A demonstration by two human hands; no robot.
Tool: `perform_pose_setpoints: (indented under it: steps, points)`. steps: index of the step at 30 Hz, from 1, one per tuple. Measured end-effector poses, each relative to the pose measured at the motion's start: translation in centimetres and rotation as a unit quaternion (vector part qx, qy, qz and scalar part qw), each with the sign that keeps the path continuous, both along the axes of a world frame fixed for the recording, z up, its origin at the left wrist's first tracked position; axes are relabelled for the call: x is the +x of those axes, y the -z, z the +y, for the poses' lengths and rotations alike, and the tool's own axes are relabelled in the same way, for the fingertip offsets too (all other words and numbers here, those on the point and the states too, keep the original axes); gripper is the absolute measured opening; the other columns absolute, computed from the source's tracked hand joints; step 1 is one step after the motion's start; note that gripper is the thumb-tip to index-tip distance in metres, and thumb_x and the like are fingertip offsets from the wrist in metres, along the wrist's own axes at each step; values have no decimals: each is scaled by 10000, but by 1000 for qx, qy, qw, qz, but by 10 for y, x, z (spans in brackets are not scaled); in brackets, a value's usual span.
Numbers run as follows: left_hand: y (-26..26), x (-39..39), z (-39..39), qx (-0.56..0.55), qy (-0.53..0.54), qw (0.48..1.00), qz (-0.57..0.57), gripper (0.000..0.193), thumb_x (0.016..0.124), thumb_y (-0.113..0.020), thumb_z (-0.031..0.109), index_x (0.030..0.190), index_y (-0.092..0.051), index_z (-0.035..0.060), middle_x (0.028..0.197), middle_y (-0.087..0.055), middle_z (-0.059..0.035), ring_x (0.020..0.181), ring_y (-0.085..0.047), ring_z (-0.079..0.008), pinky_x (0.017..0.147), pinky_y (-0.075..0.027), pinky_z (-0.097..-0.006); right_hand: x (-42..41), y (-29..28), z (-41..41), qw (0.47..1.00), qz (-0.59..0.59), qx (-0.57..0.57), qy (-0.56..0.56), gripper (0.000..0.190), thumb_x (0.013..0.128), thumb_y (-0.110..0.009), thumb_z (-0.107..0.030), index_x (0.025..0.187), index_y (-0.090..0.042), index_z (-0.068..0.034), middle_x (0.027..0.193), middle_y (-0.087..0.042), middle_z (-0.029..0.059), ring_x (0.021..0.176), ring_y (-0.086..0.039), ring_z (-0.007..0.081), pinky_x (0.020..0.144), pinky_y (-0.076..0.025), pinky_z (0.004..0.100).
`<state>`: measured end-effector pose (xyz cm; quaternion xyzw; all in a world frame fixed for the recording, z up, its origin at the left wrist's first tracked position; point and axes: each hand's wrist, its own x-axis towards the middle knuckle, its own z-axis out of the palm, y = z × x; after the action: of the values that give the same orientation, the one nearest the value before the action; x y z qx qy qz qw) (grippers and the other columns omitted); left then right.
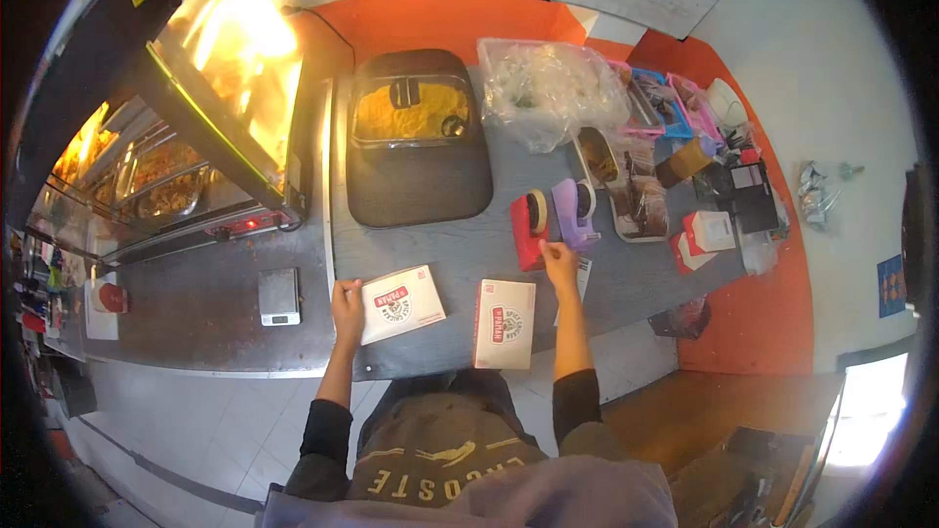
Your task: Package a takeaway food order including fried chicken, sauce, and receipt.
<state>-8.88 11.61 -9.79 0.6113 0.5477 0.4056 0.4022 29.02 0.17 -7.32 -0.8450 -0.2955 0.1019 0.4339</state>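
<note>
My left hand grips the left edge of a white cardboard food box with a red printed logo. That box lies tilted on the dark grey wooden table. A second, matching closed box sits to its right at the table's front edge, with neither hand on it. My right hand is at the near end of a red tape dispenser, thumb and fingers drawn together. Whether a strip of tape is between them is too small to see. A purple tape dispenser stands just beyond that hand.
A lit food warmer stands left, above a small digital scale. Behind the boxes are a black board and a clear tub of yellow food. Plastic-bagged goods, pink and blue baskets and stacked boxes crowd the right.
</note>
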Motion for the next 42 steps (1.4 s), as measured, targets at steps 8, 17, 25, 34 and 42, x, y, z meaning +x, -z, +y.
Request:
perform_pose_setpoints:
  steps: [8,17,25,34,42]
  points:
    - [-13,20,-25,85,-147,985,43,249,772,-681,212,839,-554,9,780,-550,-79,663,-465,-162,619,-386,-286,-10,38,-61,901,360,201,-135,213,870,-574,-229,949,-586,-32,911,-587,53,819,-574,159,710,-470,257]
    - [-19,29,-48,-122,41,990,61,198,753,-689,220,778,-667,25,661,-648,-74,522,-560,-118,503,-427,-267,16,1,-52,892,444,-60,-63,170,820,-601,-227,851,-604,-59,731,-577,14,457,-477,82,390,-362,228]
    - [-28,35,-56,-144,48,988,32,196,750,-687,194,785,-658,3,665,-649,-93,532,-570,-129,500,-437,-268,6,16,-54,859,513,-8,1,267,782,-665,-326,755,-560,-81,639,-506,-6,410,-426,80,349,-307,205]
    - [-31,32,-54,-150,46,987,45,208,759,-677,202,792,-649,-2,665,-646,-94,560,-589,-136,528,-448,-269,19,-12,-24,855,490,-154,-68,297,770,-685,-321,665,-535,-87,543,-471,-30,371,-392,51,316,-254,200]
    - [-25,33,-54,-127,28,991,37,219,767,-663,218,788,-645,1,669,-648,-113,557,-600,-165,532,-454,-289,2,5,-25,937,209,-257,-110,335,755,-694,-288,586,-586,-20,493,-541,63,391,-485,154,372,-347,318]
